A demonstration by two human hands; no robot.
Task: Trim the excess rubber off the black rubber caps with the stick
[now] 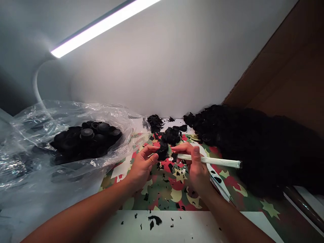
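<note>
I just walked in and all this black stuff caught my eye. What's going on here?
A person's left hand holds a small black piece, while the right hand grips a white stick beside it. Black round parts lie in clear plastic at left, a dark heap at right. Black scraps are scattered around.

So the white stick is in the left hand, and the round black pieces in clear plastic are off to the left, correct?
Not quite: the head view shows the white stick in the right hand, not the left hand. The round black pieces in clear plastic are off to the left, as you said.
</note>
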